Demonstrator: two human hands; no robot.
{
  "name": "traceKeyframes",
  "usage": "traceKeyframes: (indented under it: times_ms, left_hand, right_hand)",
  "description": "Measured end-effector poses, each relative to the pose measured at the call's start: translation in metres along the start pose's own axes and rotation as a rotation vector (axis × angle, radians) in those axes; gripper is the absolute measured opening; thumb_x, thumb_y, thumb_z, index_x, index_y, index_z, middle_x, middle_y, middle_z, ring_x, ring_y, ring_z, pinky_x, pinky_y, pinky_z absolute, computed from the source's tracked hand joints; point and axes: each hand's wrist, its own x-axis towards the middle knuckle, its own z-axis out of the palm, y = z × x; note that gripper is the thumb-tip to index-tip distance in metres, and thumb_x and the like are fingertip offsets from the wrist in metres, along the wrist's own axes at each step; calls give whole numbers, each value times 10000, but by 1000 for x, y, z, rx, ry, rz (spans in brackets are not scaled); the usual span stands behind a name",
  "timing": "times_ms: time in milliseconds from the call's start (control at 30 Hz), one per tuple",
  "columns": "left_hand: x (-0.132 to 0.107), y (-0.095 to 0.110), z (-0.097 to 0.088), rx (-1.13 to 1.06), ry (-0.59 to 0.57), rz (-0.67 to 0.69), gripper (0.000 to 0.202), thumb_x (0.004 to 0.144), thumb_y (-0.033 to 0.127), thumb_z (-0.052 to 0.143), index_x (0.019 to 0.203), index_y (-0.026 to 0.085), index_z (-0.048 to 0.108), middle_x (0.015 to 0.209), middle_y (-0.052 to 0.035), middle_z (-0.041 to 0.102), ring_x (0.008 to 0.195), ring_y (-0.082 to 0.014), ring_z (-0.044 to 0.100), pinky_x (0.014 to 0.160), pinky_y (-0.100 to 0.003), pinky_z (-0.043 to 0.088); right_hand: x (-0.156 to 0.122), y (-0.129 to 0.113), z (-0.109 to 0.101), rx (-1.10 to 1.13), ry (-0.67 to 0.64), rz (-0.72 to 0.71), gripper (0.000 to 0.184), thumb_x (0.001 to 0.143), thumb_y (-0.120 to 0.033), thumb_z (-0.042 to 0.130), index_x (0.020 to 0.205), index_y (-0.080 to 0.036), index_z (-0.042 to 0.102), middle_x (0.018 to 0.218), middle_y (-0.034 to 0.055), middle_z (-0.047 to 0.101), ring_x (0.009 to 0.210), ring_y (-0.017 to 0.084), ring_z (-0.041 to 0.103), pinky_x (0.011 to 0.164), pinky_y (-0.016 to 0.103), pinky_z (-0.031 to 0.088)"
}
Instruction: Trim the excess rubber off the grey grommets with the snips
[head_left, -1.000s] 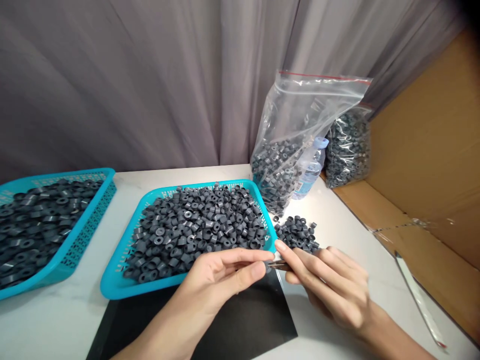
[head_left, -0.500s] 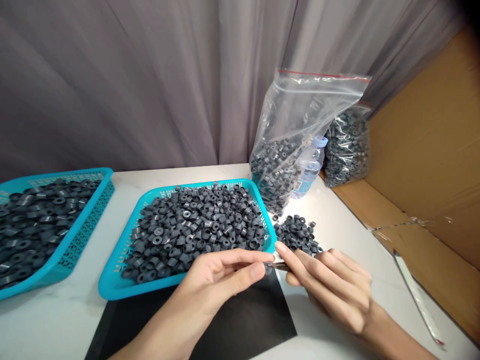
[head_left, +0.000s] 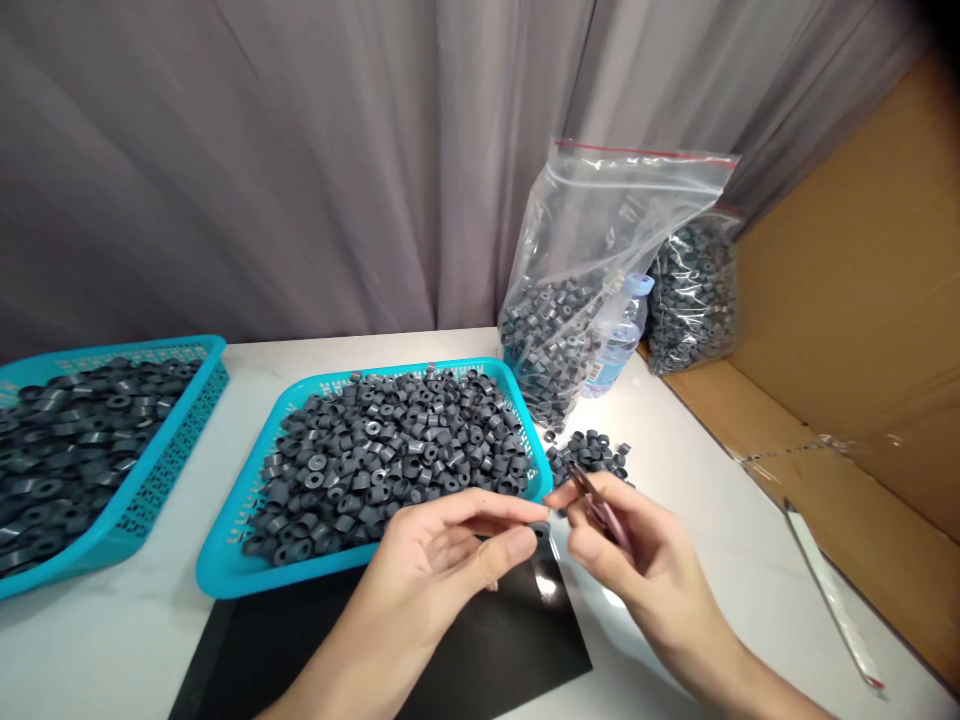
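Note:
My left hand (head_left: 450, 555) is closed in a pinch over the front edge of the middle basket. Between its thumb and forefinger sits a small grey plastic bushing (head_left: 539, 533), mostly covered by the fingertips. Just to the right, my right hand (head_left: 645, 550) is wrapped around a small hand tool (head_left: 600, 508) with a pinkish handle and a dark, slim metal tip pointing up and left. Its exact kind is unclear. The tool's tip is apart from the held piece, while fingertips of both hands are close together.
A turquoise basket (head_left: 217, 570) full of grey bushings stands behind my hands, another basket (head_left: 161, 495) at left. Loose bushings (head_left: 589, 452) lie near a zip bag (head_left: 555, 330), a water bottle (head_left: 619, 335) and a second bag (head_left: 694, 295). A black mat (head_left: 517, 640), white strip (head_left: 832, 590) and cardboard (head_left: 862, 300) are nearby.
My right hand has turned over and drawn the tool back from the bushing, its tip now pointing upward. My left hand has stayed almost in place with its pinch.

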Motion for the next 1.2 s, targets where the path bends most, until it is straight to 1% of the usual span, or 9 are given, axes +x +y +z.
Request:
traceKeyframes:
  times_ms: [100, 167, 300, 500, 700, 800, 900, 1067, 1200]
  left_hand:
    - [4, -7, -1, 83, 6, 137, 89, 862, 278, 761, 923, 300, 821, 931, 23, 786, 807, -127, 702, 676, -174, 538]
    - [6, -11, -2, 157, 34, 236, 118, 867, 246, 752, 932, 317, 820, 945, 34, 769, 804, -114, 691, 685, -166, 542]
    - [7, -16, -3, 281, 99, 390, 162, 867, 207, 753, 931, 347, 804, 948, 61, 752, 845, -100, 687, 779, -157, 549]
    - [4, -22, -4, 412, 106, 497, 189, 894, 173, 707, 934, 343, 780, 938, 60, 730, 867, -102, 696, 757, -155, 560]
    - [3, -22, -4, 393, 94, 481, 287, 833, 154, 767, 1029, 363, 773, 1018, 72, 743, 766, -72, 705, 766, -144, 580]
    - [4, -21, -4, 348, 97, 428, 197, 863, 194, 748, 975, 351, 788, 988, 73, 768, 846, -89, 725, 784, -130, 581]
    - [5, -19, -4, 240, 71, 321, 129, 859, 244, 761, 961, 317, 790, 963, 63, 789, 820, -99, 742, 789, -138, 596]
    - [5, -20, -3, 146, 86, 220, 164, 826, 302, 794, 989, 287, 775, 962, 47, 804, 840, -126, 761, 805, -162, 611]
    - [3, -21, -2, 296, 90, 260, 186, 847, 348, 767, 1025, 298, 758, 994, 44, 795, 817, -133, 754, 823, -202, 613]
  right_hand:
    - [0, 2, 9, 192, -106, 166, 269, 922, -470, 687, 911, -201, 673, 759, -14, 519, 686, 108, 451, 595, 219, 379]
    - [1, 3, 11, 271, -129, 210, 280, 920, -460, 694, 863, -189, 648, 755, -19, 526, 681, 97, 445, 614, 216, 373]
    - [3, 3, 9, 331, -128, 213, 279, 917, -443, 703, 832, -181, 657, 709, -27, 529, 674, 94, 456, 640, 215, 376]
    - [5, 0, 7, 331, -145, 219, 254, 909, -420, 719, 836, -178, 696, 704, -21, 574, 682, 94, 502, 664, 212, 401]
    - [2, 2, 6, 180, -66, 154, 221, 888, -412, 738, 841, -197, 713, 734, -14, 603, 667, 102, 513, 610, 216, 408]
    - [1, 4, 5, 63, -13, 12, 126, 900, -356, 729, 900, -233, 754, 802, -1, 657, 704, 114, 573, 621, 215, 437]
    - [0, 5, 4, 3, 10, -72, 74, 907, -315, 724, 939, -267, 771, 822, -3, 680, 706, 114, 600, 613, 206, 451]
    - [-1, 6, 9, -9, 14, -76, 71, 889, -307, 740, 935, -257, 758, 829, 0, 697, 681, 118, 624, 590, 198, 479]
    - [1, 5, 8, -58, 23, -80, 105, 907, -329, 707, 895, -228, 734, 804, 5, 689, 697, 128, 630, 608, 200, 492]
